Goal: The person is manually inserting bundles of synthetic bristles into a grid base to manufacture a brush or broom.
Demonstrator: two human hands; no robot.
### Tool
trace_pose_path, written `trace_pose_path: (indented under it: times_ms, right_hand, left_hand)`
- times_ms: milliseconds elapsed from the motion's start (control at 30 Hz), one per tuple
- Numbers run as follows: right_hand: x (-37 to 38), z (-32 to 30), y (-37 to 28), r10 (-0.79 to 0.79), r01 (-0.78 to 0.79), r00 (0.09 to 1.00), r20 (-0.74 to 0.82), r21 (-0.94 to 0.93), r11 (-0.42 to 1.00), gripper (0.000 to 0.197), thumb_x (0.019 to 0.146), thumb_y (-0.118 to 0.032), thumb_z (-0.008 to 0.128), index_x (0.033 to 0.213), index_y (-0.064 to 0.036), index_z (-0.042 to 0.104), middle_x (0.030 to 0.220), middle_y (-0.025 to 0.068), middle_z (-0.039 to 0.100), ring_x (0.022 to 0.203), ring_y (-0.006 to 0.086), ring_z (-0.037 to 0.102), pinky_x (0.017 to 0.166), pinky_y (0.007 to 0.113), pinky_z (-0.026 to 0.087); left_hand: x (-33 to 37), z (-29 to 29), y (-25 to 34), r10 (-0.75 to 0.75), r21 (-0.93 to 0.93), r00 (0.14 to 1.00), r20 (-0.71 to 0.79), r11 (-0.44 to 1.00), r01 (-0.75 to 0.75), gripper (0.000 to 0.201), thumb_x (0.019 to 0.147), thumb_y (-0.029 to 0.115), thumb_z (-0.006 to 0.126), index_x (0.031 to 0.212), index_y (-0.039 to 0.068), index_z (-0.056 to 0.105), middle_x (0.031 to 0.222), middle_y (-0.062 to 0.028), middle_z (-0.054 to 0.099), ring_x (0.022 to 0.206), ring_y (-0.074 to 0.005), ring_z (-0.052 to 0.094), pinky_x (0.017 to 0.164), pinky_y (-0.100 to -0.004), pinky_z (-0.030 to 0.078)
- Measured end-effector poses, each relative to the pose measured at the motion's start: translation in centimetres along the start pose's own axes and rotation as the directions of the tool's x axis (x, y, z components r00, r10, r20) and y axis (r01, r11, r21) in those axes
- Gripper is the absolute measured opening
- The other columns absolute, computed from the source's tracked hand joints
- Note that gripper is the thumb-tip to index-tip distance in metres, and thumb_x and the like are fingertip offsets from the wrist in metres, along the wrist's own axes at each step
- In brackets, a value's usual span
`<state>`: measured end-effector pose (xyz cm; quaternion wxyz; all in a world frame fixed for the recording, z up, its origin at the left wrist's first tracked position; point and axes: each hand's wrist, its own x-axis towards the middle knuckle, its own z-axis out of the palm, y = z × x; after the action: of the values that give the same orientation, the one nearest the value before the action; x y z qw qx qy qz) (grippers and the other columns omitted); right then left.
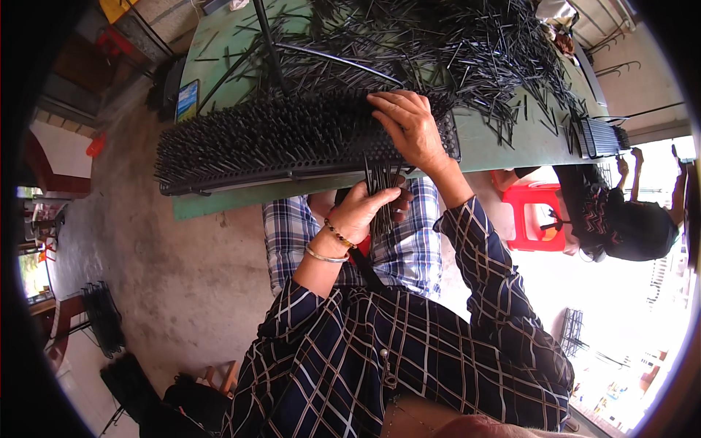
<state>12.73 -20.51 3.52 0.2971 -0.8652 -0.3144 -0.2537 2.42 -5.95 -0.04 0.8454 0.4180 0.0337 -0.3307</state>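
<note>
Person's at the green table (504,155), w/ a long black board (378,151) full of small holes at their 12 o'clock, lying at the table's near edge. Black sticks (255,139) stand up in it, packed tight from the 9 o'clock end to past the middle, some leaning a bit. Toward the 3 o'clock end, approx. by the R hand, holes show bare. So I'd judge most of the board's done & just that short end is left; can't see under the hand, tho.

L hand (354,212), just below the board, is closed round a bunch of thin black sticks (380,215), roughly upright. R hand (418,135) is palm-down over the board's 3 o'clock end, fingers fairly close together, tips at the edge of the standing sticks; can't tell if there's a stick in it.

Big loose pile (482,55) of sticks at 12 to 1 o'clock on the table, so plenty unused. A co-worker (642,226) is at 3 o'clock, nr a red stool (520,219) & a smaller rack (600,137).
</note>
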Motion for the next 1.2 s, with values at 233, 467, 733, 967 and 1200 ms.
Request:
trace_pose_path:
  times_ms: [233, 467, 733, 967, 1200]
  right_hand:
    - [-0.3, -0.6, -0.2, 0.091, -0.092, 0.996, 0.016, 0.043, 0.995, 0.026, 0.085, -0.012, 0.063, 0.110, -0.0059, 0.066, 0.113, 0.0069, 0.065, 0.113, 0.0246, 0.054, 0.098, 0.037, 0.037]
    - [-0.6, -0.8, -0.4, 0.037, -0.045, 0.989, 0.141, 0.053, 0.998, 0.023, 0.085, -0.011, 0.061, 0.106, -0.0047, 0.068, 0.116, 0.0053, 0.064, 0.117, 0.0266, 0.051, 0.100, 0.039, 0.036]
    - [-1.9, -3.3, -1.8, 0.455, -0.434, 0.890, -0.021, 0.266, 0.861, 0.020, 0.083, -0.015, 0.067, 0.097, -0.0009, 0.070, 0.093, 0.0140, 0.069, 0.085, 0.0252, 0.065, 0.073, 0.033, 0.049]
    - [-3.1, -4.1, -2.0, 0.529, -0.784, 0.612, 0.588, 0.365, 0.501, 0.026, 0.086, -0.020, 0.068, 0.094, 0.0043, 0.069, 0.073, 0.0058, 0.067, 0.066, 0.0082, 0.058, 0.059, 0.024, 0.047]
    - [-3.6, -3.8, -0.6, 0.603, -0.774, 0.634, 0.485, 0.407, 0.486, 0.025, 0.081, -0.019, 0.072, 0.087, 0.0050, 0.070, 0.067, 0.0063, 0.066, 0.058, 0.0061, 0.055, 0.050, 0.023, 0.044]
  left_hand:
    - [0.4, -0.4, -0.4, 0.001, -0.080, 1.000, 0.010, 0.997, 0.000, 0.030, 0.091, 0.015, 0.057, 0.116, -0.001, 0.054, 0.098, -0.0147, 0.065, 0.087, -0.0221, 0.065, 0.072, -0.0344, 0.056]
    - [0.6, 0.0, -0.3, -0.018, -0.078, 1.000, -0.006, 0.997, 0.018, 0.029, 0.091, 0.014, 0.057, 0.115, -0.001, 0.054, 0.098, -0.0150, 0.065, 0.088, -0.0226, 0.066, 0.070, -0.0339, 0.056]
    - [0.4, 0.2, 0.5, 0.071, -0.116, 0.997, -0.015, 0.991, -0.072, 0.026, 0.091, 0.013, 0.055, 0.114, 0.000, 0.056, 0.098, -0.0129, 0.066, 0.085, -0.0190, 0.065, 0.070, -0.0308, 0.055]
    - [0.3, 0.9, 1.1, 0.040, -0.144, 0.998, 0.049, 0.989, -0.033, 0.027, 0.091, 0.013, 0.053, 0.114, -0.001, 0.056, 0.101, -0.0142, 0.066, 0.089, -0.0213, 0.066, 0.073, -0.0352, 0.057]
    - [1.2, 0.4, 0.2, 0.045, -0.143, 0.999, -0.017, 0.989, -0.047, 0.029, 0.093, 0.014, 0.052, 0.117, -0.002, 0.054, 0.105, -0.0143, 0.065, 0.096, -0.0217, 0.065, 0.082, -0.0375, 0.055]
